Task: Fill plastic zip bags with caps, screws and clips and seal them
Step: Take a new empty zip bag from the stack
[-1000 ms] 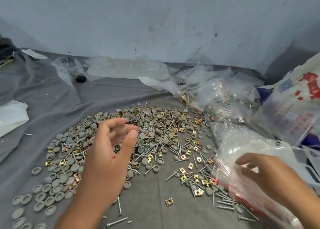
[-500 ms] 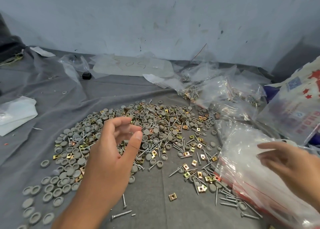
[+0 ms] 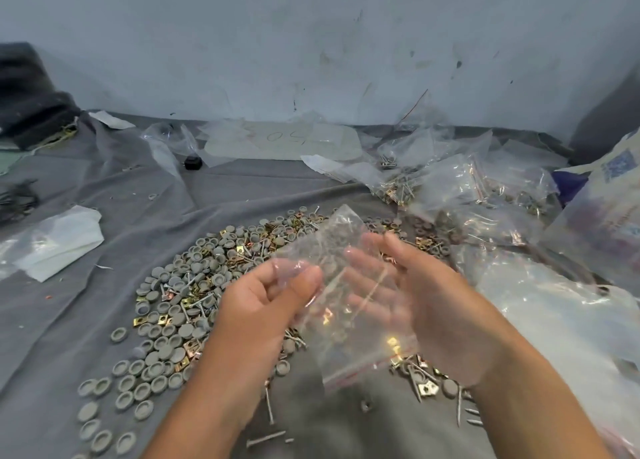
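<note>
both hands hold one zip bag (image 3: 341,250) — above caps (image 3: 162,347).

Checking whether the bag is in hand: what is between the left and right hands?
In the head view, the clear zip bag spans between left hand and right hand.

A clear zip bag (image 3: 349,302) with a red seal strip at its near end is held tilted above the pile, pinched by the left hand's (image 3: 263,306) fingers and backed by the right hand's (image 3: 429,306) straight fingers. Grey round caps (image 3: 162,351), silver screws (image 3: 266,438) and brass square clips (image 3: 161,320) lie mixed and loose below and left of the fingers.
</note>
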The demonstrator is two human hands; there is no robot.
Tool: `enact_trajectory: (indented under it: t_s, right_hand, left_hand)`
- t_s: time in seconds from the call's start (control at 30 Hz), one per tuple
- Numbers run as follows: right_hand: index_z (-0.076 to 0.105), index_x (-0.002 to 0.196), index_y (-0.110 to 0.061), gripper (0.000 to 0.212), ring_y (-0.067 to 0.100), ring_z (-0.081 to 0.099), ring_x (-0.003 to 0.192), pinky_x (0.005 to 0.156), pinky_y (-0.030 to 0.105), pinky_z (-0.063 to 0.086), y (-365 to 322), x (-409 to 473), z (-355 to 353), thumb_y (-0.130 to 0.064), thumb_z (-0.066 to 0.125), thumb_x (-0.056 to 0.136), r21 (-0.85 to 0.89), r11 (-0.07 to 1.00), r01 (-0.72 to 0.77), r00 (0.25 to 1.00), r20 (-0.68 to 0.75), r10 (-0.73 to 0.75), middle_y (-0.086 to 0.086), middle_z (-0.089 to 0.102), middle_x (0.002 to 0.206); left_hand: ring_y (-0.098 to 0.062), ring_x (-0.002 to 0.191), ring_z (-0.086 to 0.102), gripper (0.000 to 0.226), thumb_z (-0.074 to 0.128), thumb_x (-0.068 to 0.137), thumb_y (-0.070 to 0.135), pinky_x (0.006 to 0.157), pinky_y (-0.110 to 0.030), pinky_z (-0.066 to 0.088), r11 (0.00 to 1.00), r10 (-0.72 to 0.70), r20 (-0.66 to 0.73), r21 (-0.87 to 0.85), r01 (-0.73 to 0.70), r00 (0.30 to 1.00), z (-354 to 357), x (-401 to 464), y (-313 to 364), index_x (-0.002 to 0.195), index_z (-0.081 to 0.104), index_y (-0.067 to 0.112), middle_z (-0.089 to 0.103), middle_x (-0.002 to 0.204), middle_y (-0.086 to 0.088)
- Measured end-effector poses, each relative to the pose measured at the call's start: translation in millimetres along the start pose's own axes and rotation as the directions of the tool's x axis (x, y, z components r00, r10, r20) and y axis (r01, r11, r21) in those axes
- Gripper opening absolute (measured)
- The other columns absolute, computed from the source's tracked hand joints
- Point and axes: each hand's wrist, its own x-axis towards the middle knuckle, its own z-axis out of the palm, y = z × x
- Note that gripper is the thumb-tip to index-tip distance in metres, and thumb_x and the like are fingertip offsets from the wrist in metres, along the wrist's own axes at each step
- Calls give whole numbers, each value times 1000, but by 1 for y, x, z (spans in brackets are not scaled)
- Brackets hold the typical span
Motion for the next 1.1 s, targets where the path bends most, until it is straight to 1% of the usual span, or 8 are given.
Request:
enact_trajectory:
  t_s: [0.1,0.3,0.43,0.5,0.6,0.73,0.93,1.1]
  right_hand:
    - [68,124,-17,75,25,69,115,89,40,60,26,4,-9,-61,84,66,-113,992,-55,998,19,58,6,72,125]
    - [64,122,-8,49,17,75,83,67,25,60,36,7,-16,-12,76,75,-124,992,-37,996,-88,26,13,76,98]
    - [65,118,-14,47,13,75,87,66,23,57,36,8,-11,-20,75,73,-191,982,12,989,-141,-40,6,78,97]
    - [65,117,-18,49,13,75,87,65,21,55,38,9,-6,-25,78,70,-204,978,43,983,-168,-78,5,79,97]
    - [64,115,-21,60,12,75,86,62,18,53,45,11,2,-36,85,61,-256,960,113,973,-166,-159,4,79,93]
    - [62,114,-19,50,11,75,80,64,15,52,51,11,9,-34,84,72,-321,918,234,950,-124,-286,5,79,89]
    - [61,105,-20,37,11,75,76,66,18,55,52,14,17,-29,84,78,-466,828,311,895,-150,-421,1,78,80]
    - [62,100,-23,29,8,72,68,61,17,53,53,16,23,-22,84,81,-553,770,319,875,-140,-463,-5,77,75]
  left_hand:
    - [-16,82,75,30,74,74,49,76,-29,54,1000,21,-190,-7,-23,982,-8,6,0,94,75,26,78,91,-2]
    - [-10,72,73,15,71,87,35,62,-15,54,995,87,-356,-20,-100,930,-15,12,9,94,69,22,77,81,1]
    - [-1,94,66,62,66,78,60,79,-24,51,972,117,-488,236,2,865,-11,8,12,125,49,24,65,110,11]
    - [-11,113,52,78,68,75,65,96,-34,46,854,333,-538,521,-6,775,-10,3,12,136,40,25,44,126,6]
    - [-11,106,54,32,69,87,54,93,-33,47,608,593,-230,756,-242,772,-6,-4,15,108,59,33,55,113,16]
    - [-4,85,64,22,76,80,55,71,-11,43,633,390,68,705,-321,918,-4,-11,12,91,69,37,69,88,24]
    - [2,77,69,6,74,89,35,67,-10,49,654,316,140,684,-322,938,-12,-3,8,94,77,37,72,80,26]
    - [1,73,68,7,70,93,33,62,-10,48,641,380,34,711,-290,924,-22,-1,6,93,76,36,71,76,24]
